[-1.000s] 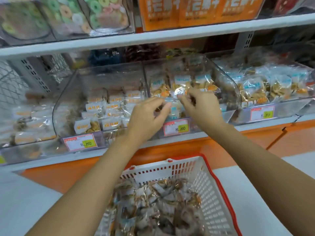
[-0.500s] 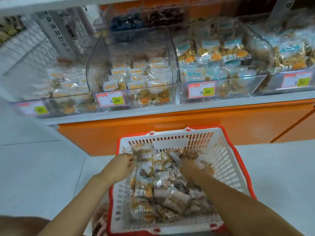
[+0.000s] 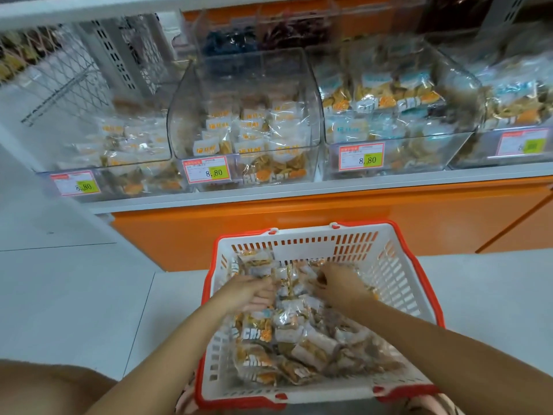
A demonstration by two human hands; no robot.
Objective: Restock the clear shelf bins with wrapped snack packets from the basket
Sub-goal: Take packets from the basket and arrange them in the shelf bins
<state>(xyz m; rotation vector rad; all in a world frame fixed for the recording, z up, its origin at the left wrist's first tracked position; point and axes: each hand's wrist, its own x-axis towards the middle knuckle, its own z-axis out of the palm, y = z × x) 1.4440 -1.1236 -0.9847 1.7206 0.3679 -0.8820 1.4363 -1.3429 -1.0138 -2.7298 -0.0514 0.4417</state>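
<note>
A white basket with a red rim (image 3: 398, 283) sits low in front of me, heaped with wrapped snack packets (image 3: 299, 342). Both my hands are down in the heap near its far end. My left hand (image 3: 251, 292) curls its fingers around packets at the pile's left. My right hand (image 3: 338, 284) grips packets at the middle. Above, clear shelf bins line the shelf: the middle bin (image 3: 248, 115) holds orange-labelled packets, the bin to its right (image 3: 398, 109) blue-labelled ones.
An orange shelf base (image 3: 299, 217) runs behind the basket. More clear bins stand at far left (image 3: 98, 145) and far right (image 3: 520, 109), each with a price tag. White floor tiles (image 3: 74, 295) lie to the left. My knee (image 3: 45, 387) shows bottom left.
One second ago both hands were up at the blue-label bin. They have dropped into the basket, my view tilted down, and both now close on packets nearer the pile's middle.
</note>
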